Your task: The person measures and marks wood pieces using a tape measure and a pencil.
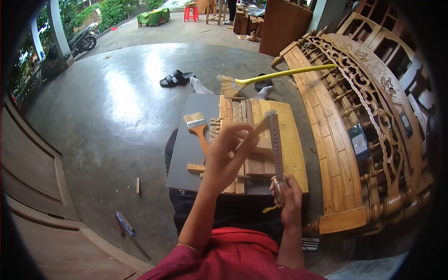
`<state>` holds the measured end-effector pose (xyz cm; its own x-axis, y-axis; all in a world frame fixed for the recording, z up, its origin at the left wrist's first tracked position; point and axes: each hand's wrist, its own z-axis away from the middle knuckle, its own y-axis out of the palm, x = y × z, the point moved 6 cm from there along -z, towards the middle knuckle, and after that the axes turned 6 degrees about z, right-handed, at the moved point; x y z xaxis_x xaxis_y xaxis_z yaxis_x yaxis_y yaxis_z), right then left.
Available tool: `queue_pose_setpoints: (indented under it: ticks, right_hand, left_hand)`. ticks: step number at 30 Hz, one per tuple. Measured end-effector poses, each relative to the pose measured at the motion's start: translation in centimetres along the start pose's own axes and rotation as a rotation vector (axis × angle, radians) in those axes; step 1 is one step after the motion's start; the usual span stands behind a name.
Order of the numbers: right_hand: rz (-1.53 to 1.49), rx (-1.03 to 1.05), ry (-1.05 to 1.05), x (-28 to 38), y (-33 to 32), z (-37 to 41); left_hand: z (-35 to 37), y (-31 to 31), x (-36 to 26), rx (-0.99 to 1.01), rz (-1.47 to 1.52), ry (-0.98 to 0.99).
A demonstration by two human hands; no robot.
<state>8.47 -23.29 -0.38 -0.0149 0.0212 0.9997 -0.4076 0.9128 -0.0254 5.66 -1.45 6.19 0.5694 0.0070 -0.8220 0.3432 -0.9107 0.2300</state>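
R hand [290, 198] closed round handle of marked metal blade [276, 149], prob. a measure, upright; L hand [221, 156] fingers curled, pinching thin wood strip [252, 136] up near blade tip, slightly blurred. Below, wood pcs. [256, 164] sit in rows on grey board [179, 163], w/ brush [198, 127] beside. Looks partway: many pcs. laid out, strip off board; amt. left unclear. Broom [231, 87] beyond.

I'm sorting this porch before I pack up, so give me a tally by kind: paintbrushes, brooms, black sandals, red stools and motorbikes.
Paintbrush: 1
Broom: 1
Black sandals: 2
Red stool: 1
Motorbike: 1
Total: 6
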Motion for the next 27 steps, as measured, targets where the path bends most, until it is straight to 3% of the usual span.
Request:
queue_pose_setpoints:
  ticks: [10,16,27]
  right_hand:
    - [0.03,0.014,0.001,-0.8,-0.3,0.5]
    - [0.019,0.038,0.036,-1.5,-0.3,0.8]
    - [-0.075,0.062,0.018,-1.4,-0.3,0.9]
  left_hand:
    - [0.7,0.3,-2.6,-0.015,-0.189,0.037]
    - [0.9,-0.4,-3.2,-0.109,-0.059,0.053]
    - [0.7,-0.3,-2.7,-0.054,-0.18,0.017]
